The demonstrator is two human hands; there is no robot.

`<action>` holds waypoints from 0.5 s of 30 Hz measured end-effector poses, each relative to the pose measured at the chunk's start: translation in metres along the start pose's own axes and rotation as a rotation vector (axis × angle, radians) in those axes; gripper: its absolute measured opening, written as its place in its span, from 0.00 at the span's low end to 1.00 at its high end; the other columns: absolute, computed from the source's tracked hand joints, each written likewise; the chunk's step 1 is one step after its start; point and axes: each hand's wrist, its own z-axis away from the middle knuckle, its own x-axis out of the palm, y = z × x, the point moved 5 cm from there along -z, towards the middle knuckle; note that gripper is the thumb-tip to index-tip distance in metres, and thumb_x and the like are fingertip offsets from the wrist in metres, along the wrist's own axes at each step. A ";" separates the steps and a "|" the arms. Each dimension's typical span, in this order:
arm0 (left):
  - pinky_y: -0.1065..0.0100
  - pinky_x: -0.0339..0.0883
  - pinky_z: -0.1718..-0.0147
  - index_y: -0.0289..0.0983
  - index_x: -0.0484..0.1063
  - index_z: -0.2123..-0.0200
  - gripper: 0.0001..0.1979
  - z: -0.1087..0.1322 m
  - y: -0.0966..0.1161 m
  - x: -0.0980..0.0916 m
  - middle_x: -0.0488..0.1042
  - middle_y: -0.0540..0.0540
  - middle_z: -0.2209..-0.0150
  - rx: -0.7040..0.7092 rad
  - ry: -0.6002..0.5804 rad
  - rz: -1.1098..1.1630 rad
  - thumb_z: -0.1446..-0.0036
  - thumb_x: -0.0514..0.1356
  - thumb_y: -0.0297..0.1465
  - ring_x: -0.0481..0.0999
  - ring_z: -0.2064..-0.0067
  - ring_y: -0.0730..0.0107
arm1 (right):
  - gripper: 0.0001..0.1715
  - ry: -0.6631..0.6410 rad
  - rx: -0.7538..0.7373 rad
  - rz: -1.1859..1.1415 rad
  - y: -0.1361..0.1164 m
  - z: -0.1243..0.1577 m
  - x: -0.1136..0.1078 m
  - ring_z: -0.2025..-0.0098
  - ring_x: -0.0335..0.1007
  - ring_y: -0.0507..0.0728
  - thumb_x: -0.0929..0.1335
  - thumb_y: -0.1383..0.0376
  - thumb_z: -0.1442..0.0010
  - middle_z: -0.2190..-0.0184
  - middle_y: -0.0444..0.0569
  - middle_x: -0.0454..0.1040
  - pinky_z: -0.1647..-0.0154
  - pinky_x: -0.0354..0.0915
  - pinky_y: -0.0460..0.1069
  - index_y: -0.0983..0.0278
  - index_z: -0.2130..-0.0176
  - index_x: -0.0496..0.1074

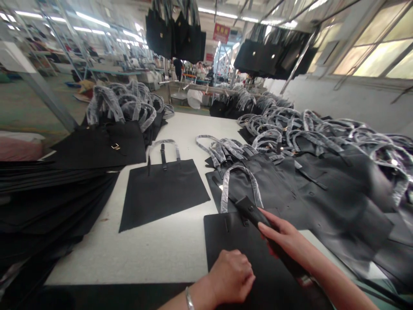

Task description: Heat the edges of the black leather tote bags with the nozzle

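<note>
Tabletop (145,254) room leftward, bag pile (322,181) rightward

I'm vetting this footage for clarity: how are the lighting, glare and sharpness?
Head view: ceiling lights and windows look bright and washed out; the distant workshop is soft; outer edges look stretched; plastic-wrapped handles glint; the black stack at left loses detail; the right hand remains readable.

I observe a pale-topped worktable (129,256) in a large work hall. Beyond its far edge stand rows of workbenches (111,71), detail blurred by distance. Past its right edge: a white wall (358,101) with bright, yellowish windows (368,60). Outside its far left corner: a slanting grey metal post (51,102) and greenish floor (21,103). Overhead, tube lamps (93,20) are lit; a red sign (222,32) hangs beyond the far edge, lettering illegible.
</note>
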 end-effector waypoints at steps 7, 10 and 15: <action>0.69 0.66 0.53 0.38 0.70 0.58 0.09 -0.041 -0.052 -0.046 0.73 0.48 0.58 -0.388 0.286 0.171 0.41 0.55 0.24 0.72 0.55 0.69 | 0.46 0.072 0.103 -0.094 0.079 0.025 -0.011 0.82 0.66 0.52 0.66 0.47 0.43 0.79 0.38 0.68 0.82 0.64 0.45 0.63 0.34 0.49; 0.70 0.66 0.52 0.37 0.69 0.53 0.12 -0.071 -0.076 -0.054 0.71 0.45 0.54 -0.519 0.203 0.083 0.40 0.55 0.26 0.72 0.53 0.68 | 0.48 0.155 0.084 -0.099 0.101 0.030 -0.011 0.82 0.66 0.53 0.65 0.46 0.43 0.79 0.39 0.68 0.81 0.65 0.47 0.64 0.34 0.47; 0.61 0.68 0.55 0.33 0.69 0.54 0.19 -0.100 -0.086 -0.047 0.68 0.38 0.54 -0.680 0.132 -0.081 0.43 0.60 0.40 0.73 0.55 0.56 | 0.50 0.234 0.056 -0.082 0.121 0.033 -0.010 0.79 0.67 0.55 0.64 0.45 0.42 0.81 0.40 0.69 0.77 0.66 0.49 0.68 0.33 0.44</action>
